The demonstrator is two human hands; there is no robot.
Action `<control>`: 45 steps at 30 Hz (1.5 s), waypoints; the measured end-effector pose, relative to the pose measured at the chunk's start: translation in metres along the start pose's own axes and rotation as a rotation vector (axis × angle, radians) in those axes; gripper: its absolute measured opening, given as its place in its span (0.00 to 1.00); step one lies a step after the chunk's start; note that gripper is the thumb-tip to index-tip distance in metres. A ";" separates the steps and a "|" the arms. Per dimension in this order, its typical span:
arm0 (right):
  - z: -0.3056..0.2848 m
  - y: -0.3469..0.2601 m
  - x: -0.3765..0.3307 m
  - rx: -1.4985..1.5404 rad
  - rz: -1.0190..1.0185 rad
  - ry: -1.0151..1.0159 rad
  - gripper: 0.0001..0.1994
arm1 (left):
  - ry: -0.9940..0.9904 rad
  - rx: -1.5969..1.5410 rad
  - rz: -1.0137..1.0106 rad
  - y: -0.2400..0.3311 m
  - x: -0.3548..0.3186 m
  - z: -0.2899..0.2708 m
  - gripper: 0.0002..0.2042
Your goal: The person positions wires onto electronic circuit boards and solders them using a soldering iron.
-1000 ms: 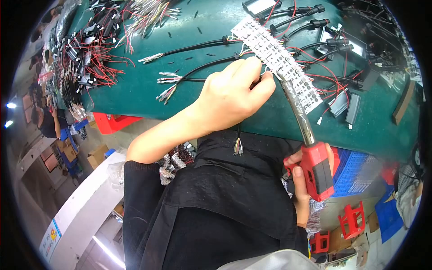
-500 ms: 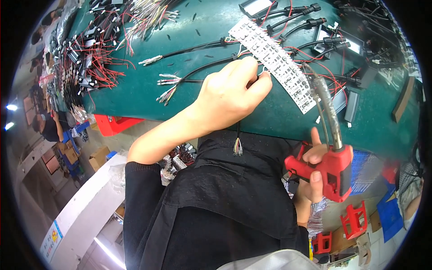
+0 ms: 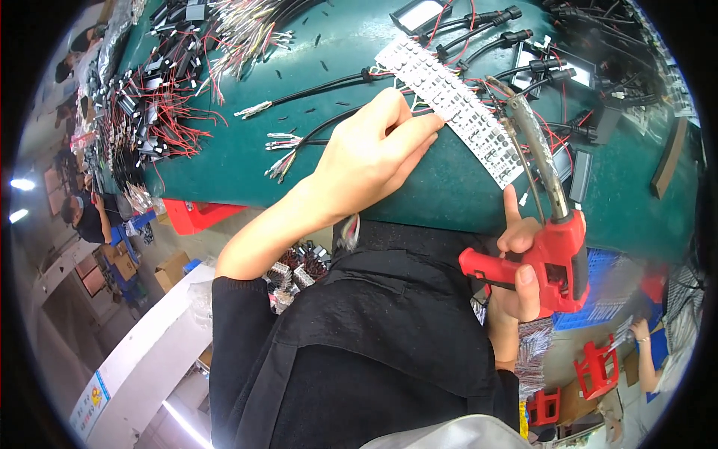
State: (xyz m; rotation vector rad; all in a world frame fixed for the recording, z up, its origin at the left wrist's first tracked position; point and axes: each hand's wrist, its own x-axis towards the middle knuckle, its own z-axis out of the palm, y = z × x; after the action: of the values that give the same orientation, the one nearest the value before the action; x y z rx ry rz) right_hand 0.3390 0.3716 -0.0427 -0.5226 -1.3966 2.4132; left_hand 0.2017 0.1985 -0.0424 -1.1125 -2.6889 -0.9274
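Note:
My left hand point(image 3: 366, 157) is closed in a pinch, its fingertips against the near-left edge of a long white circuit board strip point(image 3: 460, 112). A cable's loose wire end point(image 3: 349, 232) hangs below this hand; the part inside the fingers is hidden. My right hand point(image 3: 516, 303) grips a red soldering gun point(image 3: 561, 262), index finger stretched forward. The gun's bent metal barrel point(image 3: 540, 142) reaches up over the right side of the strip, beside a thin feed tube. Two black cables point(image 3: 318, 88) with bared ends lead from the strip's left edge.
Black connector cables point(image 3: 486, 41) and small dark cases point(image 3: 583, 176) lie right of the strip. Heaps of red-wired parts point(image 3: 168, 112) and a bundle of pale wire ends point(image 3: 254, 30) fill the far left. Red stools point(image 3: 598, 367) stand below; other people are at the sides.
My left hand has shifted slightly left and down, and the hanging wire end swung left. The soldering gun has risen, its barrel tip moving up and left over the strip.

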 end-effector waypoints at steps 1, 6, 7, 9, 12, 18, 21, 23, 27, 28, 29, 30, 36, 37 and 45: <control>0.001 -0.001 0.001 0.001 0.000 0.002 0.36 | -0.009 0.019 0.053 -0.002 0.000 0.000 0.14; -0.001 -0.008 -0.008 -0.032 0.093 0.022 0.38 | -0.054 0.092 0.204 -0.009 0.006 -0.003 0.14; -0.011 -0.006 -0.011 -0.037 0.058 -0.047 0.38 | -0.066 0.040 0.204 -0.011 0.009 -0.002 0.14; -0.016 -0.011 -0.022 -0.099 0.097 -0.029 0.38 | -0.078 -0.009 0.201 -0.013 0.012 -0.004 0.14; -0.028 -0.011 -0.035 -0.170 0.121 -0.063 0.37 | -0.103 0.004 0.232 -0.015 0.012 -0.005 0.14; -0.034 0.000 -0.048 -0.314 0.104 -0.095 0.33 | -0.127 -0.017 0.230 -0.014 0.017 -0.007 0.13; -0.036 -0.001 -0.041 -0.383 0.084 -0.173 0.33 | -0.161 -0.001 0.232 -0.013 0.019 -0.008 0.13; -0.035 -0.003 -0.039 -0.418 0.082 -0.223 0.34 | -0.178 0.011 0.238 -0.013 0.019 -0.008 0.13; -0.030 -0.002 -0.036 -0.429 0.003 -0.185 0.32 | -0.185 0.019 0.245 -0.013 0.021 -0.009 0.13; -0.029 -0.001 -0.035 -0.448 -0.086 -0.182 0.32 | -0.190 0.022 0.250 -0.012 0.021 -0.009 0.13; -0.029 -0.002 -0.036 -0.448 -0.087 -0.182 0.32 | -0.195 0.025 0.255 -0.012 0.022 -0.010 0.12; -0.029 -0.003 -0.039 -0.407 -0.025 -0.144 0.32 | -0.195 0.025 0.255 -0.012 0.022 -0.010 0.12; -0.037 -0.007 -0.041 -0.413 0.140 -0.184 0.33 | -0.202 0.022 0.252 -0.011 0.023 -0.010 0.12; -0.038 -0.006 -0.042 -0.415 0.146 -0.197 0.34 | -0.201 0.020 0.254 -0.011 0.024 -0.011 0.12; -0.020 -0.010 -0.034 -0.272 0.127 -0.036 0.34 | -0.217 0.061 0.253 -0.013 0.023 -0.014 0.12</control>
State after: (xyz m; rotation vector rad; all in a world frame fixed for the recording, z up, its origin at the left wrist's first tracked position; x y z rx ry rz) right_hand 0.3794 0.3770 -0.0380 -0.6533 -1.7708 2.3499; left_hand 0.1742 0.1974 -0.0306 -1.5761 -2.6274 -0.7163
